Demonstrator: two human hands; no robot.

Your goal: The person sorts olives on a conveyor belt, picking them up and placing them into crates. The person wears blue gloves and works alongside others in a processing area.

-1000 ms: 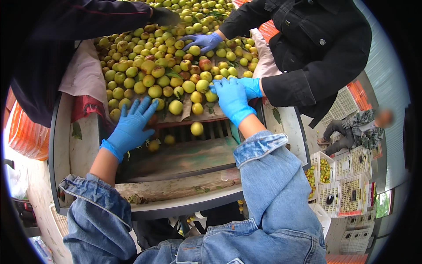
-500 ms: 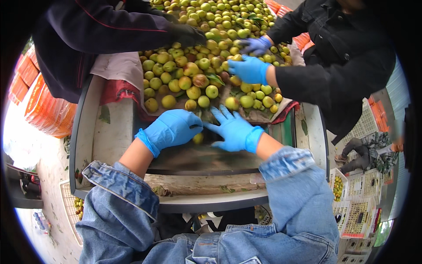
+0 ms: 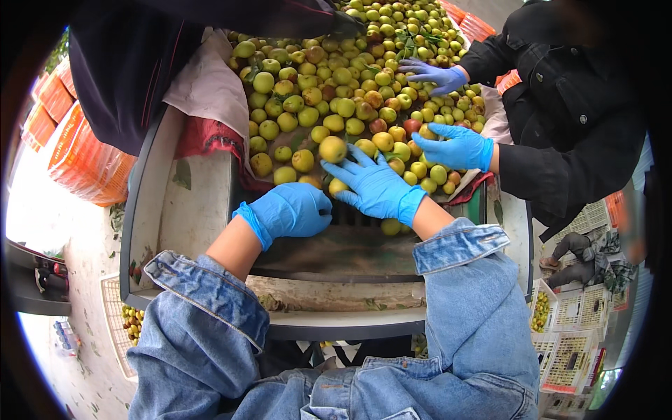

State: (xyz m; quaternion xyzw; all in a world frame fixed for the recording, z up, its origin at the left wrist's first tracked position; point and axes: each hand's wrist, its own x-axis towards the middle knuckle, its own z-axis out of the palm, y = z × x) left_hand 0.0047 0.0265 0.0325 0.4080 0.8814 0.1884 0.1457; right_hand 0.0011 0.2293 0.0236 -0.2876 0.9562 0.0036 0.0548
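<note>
A heap of green-yellow jujubes (image 3: 308, 115), some blushed red or brown, spreads across the sorting table from the far end toward me. My left hand (image 3: 290, 211), in a blue glove, is curled closed at the heap's near edge. Its fingertips are turned down out of sight, so whatever they hold is hidden. My right hand (image 3: 378, 187), gloved alike, lies palm down with fingers spread, touching the nearest fruits. One larger yellowish jujube (image 3: 332, 149) rests just beyond its fingertips. Below both hands is a dark chute (image 3: 336, 250), with a couple of jujubes beside my right wrist.
Across at the right, a co-worker's blue-gloved hand (image 3: 458, 147) and purple-gloved hand (image 3: 435, 75) reach over the fruit. Another co-worker's dark sleeve (image 3: 259, 15) crosses at the far left. Orange wrapped bundles (image 3: 87, 157) stand left; pale crates (image 3: 568, 357) stand right.
My right hand has moved forward onto the fruit, and my left hand has curled tighter. More jujubes lie near my hands. The right co-worker's blue-gloved hand has shifted right; the left co-worker's arm has gone farther away.
</note>
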